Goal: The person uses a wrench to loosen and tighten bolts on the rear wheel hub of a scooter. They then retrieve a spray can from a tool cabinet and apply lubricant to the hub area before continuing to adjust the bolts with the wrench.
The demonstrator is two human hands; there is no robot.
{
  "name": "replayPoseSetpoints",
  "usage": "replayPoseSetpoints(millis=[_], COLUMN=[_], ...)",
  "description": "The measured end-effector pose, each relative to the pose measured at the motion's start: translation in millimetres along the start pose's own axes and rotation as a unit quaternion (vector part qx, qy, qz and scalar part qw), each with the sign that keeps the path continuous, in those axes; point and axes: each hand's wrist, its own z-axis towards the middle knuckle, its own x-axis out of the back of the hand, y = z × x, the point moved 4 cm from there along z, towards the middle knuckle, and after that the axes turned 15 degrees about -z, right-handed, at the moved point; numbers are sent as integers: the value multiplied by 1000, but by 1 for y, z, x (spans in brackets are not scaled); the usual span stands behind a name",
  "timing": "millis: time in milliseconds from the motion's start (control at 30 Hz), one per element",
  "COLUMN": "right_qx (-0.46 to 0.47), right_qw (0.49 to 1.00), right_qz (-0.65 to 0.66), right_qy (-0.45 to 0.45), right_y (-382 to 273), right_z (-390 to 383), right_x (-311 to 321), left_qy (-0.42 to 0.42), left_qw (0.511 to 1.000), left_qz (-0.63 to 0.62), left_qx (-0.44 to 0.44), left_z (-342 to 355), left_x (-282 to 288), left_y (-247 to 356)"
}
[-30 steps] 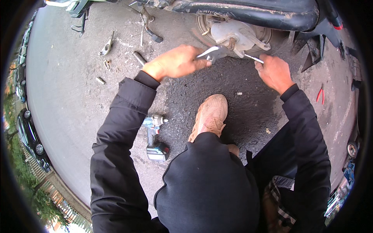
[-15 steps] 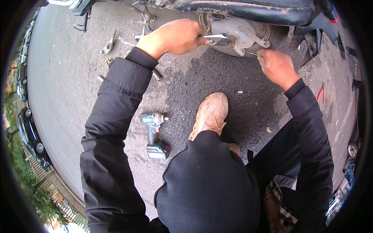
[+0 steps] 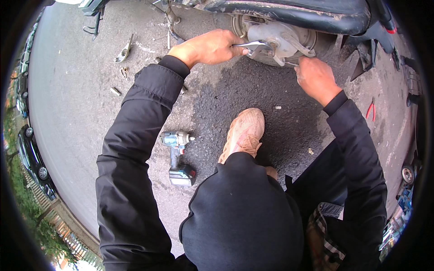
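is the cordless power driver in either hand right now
No, the teal and black cordless driver lies on the pavement, while the left hand holds a silver metal wrench at the grey wheel hub.

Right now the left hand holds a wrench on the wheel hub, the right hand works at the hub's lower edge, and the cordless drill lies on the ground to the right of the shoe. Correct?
Not quite. The cordless drill lies to the left of the shoe, as the head view shows. The left hand does hold a wrench on the wheel hub, and the right hand works at its lower edge.

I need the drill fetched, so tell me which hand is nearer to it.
Left. The left hand is up at the wheel hub, above the drill on the ground; the right hand is farther off, across the shoe.
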Motion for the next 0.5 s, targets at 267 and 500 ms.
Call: replayPoseSetpoints(millis=[267, 500], right_qx=[-21, -74], right_qw=[993, 997], right_qz=[109, 29], right_qy=[41, -11], right_y=[10, 16], right_z=[-2, -7], right_x=[-6, -2], left_qy=[38, 113], left_qw=[999, 993], left_qz=[-10, -29], left_qx=[-9, 10], left_z=[4, 12], left_x=[-18, -54], left_y=[0, -16])
